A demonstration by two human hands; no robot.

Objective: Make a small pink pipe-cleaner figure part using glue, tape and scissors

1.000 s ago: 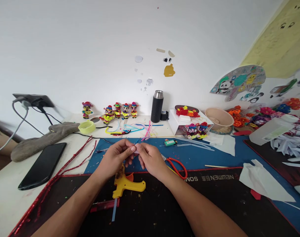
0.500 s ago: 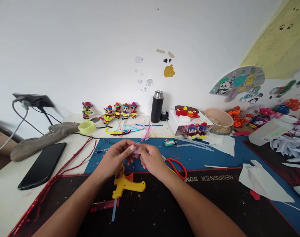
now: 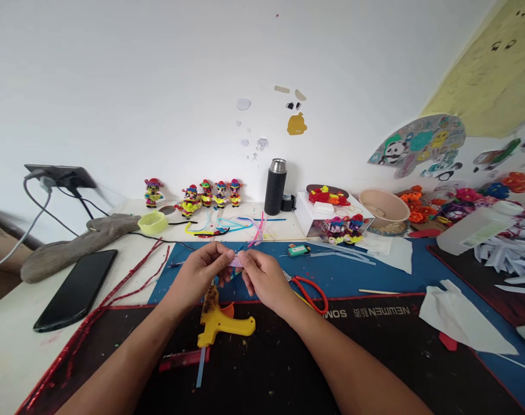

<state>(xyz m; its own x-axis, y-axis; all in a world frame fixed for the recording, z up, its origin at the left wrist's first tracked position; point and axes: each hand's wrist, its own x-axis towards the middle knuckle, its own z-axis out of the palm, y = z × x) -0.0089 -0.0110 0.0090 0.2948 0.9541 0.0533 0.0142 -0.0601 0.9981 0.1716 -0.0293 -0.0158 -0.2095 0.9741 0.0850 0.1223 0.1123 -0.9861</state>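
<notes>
Pinching the strip (image 3: pixel 236 262) evenly

You are holding the strip just beyond the glue gun (image 3: pixel 221 325); your left hand (image 3: pixel 203 266) and right hand (image 3: pixel 263 272) are both pinching it, each grip clasping it between thumb and fingers. It is looking thin, so light, matched pressure from both thumbs is probably serving best against creasing. The red-handled tool (image 3: pixel 319 288) is lying right of the glue gun.
</notes>
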